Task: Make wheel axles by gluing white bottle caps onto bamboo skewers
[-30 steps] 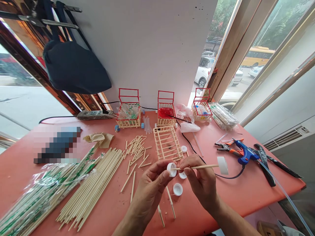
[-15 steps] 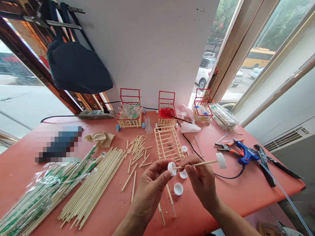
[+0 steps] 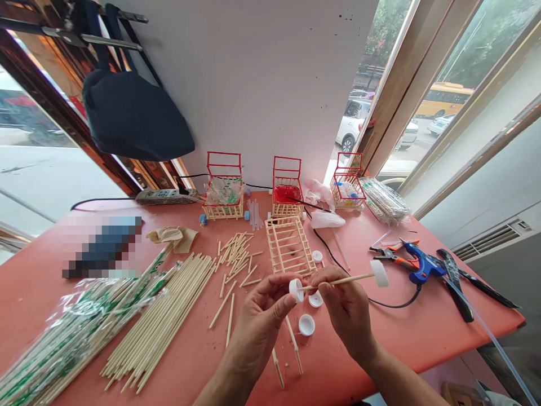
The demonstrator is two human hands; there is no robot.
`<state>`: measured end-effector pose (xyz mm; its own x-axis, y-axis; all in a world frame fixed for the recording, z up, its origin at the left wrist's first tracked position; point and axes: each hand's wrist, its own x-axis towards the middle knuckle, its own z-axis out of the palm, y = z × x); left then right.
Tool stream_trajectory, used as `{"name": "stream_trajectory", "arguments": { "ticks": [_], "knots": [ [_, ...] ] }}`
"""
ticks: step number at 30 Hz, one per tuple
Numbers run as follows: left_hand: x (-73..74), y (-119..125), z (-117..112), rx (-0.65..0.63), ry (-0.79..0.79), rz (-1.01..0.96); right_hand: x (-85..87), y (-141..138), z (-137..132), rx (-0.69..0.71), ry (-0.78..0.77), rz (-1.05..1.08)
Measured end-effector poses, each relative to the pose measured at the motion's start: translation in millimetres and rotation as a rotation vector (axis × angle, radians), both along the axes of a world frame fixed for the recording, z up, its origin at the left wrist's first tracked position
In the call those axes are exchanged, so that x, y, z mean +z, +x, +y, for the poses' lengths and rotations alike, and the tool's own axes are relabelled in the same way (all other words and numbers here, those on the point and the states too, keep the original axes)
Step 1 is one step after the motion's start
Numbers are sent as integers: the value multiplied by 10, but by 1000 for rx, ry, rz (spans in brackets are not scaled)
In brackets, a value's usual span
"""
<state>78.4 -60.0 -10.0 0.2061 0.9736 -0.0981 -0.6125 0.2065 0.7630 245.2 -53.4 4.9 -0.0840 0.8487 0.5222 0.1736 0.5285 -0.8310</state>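
Observation:
Between the thumb and fingers of my left hand [image 3: 264, 316] is a white bottle cap [image 3: 296, 290], its open side facing right. My right hand [image 3: 344, 310] pinches a thin wooden stick [image 3: 355, 278]. The stick's left end reaches into the cap's hollow; whether it passes through I cannot tell. On its right end sits a second white cap [image 3: 379, 273]. Just beyond my hands lies a stick-built frame [image 3: 289, 246]. Loose caps rest on the table below and behind my hands, one of them [image 3: 306, 325] lying hollow side up.
Cut sticks [image 3: 236, 256] and a bundle of long sticks [image 3: 160, 321] lie left. At the right are a blue glue gun [image 3: 425, 264] with its cord and pliers [image 3: 393, 256]. Small stick carts [image 3: 224, 194] stand along the wall on the red table [image 3: 338, 366].
Almost nothing differs. Both hands keep the same hold on the cap and the stick, and the whole view has shifted very slightly.

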Motion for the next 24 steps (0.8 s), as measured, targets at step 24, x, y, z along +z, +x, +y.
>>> {"name": "stream_trajectory", "arguments": {
  "ticks": [24],
  "knots": [
    [-37,23,-33,6,65,27,-89,-6,146,57,-558,560]
  ]
}}
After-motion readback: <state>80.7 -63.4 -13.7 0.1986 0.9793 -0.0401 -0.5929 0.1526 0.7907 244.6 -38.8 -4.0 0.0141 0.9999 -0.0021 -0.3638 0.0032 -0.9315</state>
